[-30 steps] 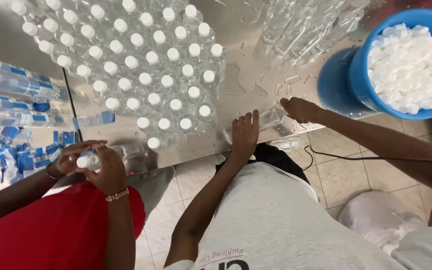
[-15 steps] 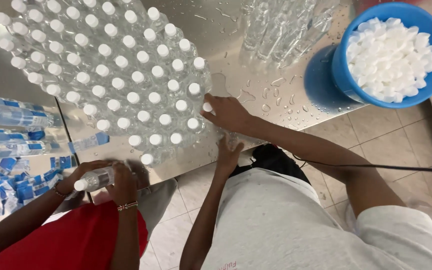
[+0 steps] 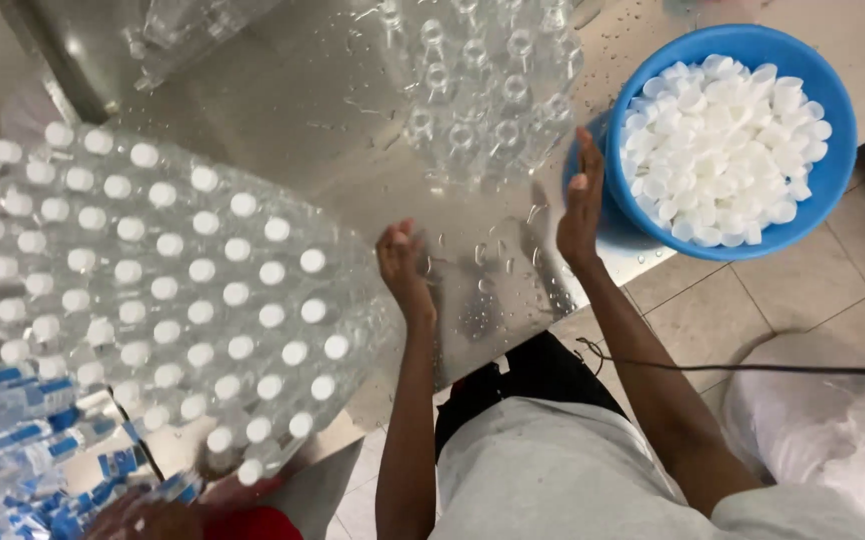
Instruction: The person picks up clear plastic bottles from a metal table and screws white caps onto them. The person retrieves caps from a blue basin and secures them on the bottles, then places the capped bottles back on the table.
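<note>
Near the lower middle of the frame, the left hand (image 3: 403, 270) is raised edge-on over the wet metal table (image 3: 303, 120), fingers loosely together and holding nothing, just right of the block of capped bottles (image 3: 163, 290) that fills the left side. The right hand (image 3: 581, 200) stands upright at centre right, fingers straight and together, empty, touching or nearly touching the rim of the blue bowl (image 3: 833, 170) heaped with white caps (image 3: 723, 150). To work well here, the hands want a dry, sure grip, since water beads on the table. Farther up, a cluster of uncapped clear bottles (image 3: 483, 90) stands at top centre. At lower left another person's hand (image 3: 143, 515) rests among labelled bottles (image 3: 23, 440). Beige floor tiles (image 3: 713, 300) show at lower right.
</note>
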